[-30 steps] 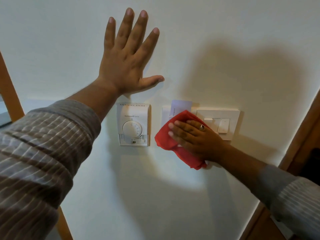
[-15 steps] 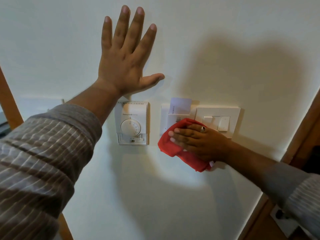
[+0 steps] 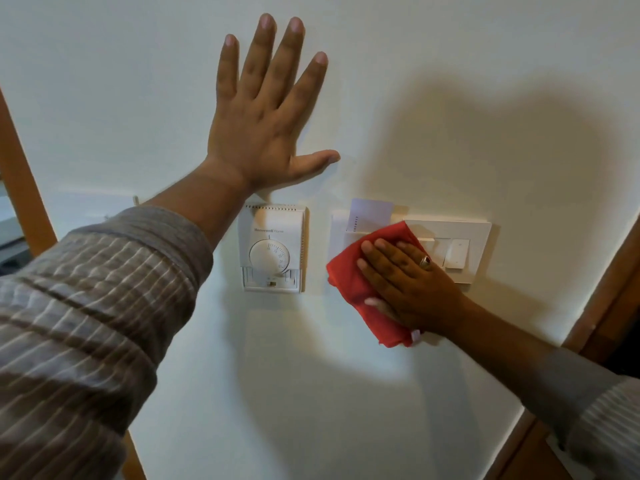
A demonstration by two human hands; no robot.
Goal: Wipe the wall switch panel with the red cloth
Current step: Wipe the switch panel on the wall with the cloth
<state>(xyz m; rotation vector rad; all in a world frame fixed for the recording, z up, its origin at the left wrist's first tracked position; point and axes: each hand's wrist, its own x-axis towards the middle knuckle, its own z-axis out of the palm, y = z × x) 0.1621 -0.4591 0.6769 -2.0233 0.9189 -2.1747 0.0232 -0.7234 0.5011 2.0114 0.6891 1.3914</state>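
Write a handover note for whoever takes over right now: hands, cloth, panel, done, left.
Left hand: flat on the wall, fingers spread, above the thermostat, holding nothing.
Right hand: palm pressing the red cloth against the wall.
Cloth covers the lower part of the card holder and the left edge of the switch panel.
Done: wiping has begun at the left end.
Left: the rocker switches and the panel's right side are uncovered; whether already wiped cannot be told.

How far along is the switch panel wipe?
Mid-wipe. Done: red cloth is in use, pressed flat by the right hand over the left part of the switch panel. In hand: that area. Left: the uncovered rocker switches at right. Left hand lies flat on the wall.
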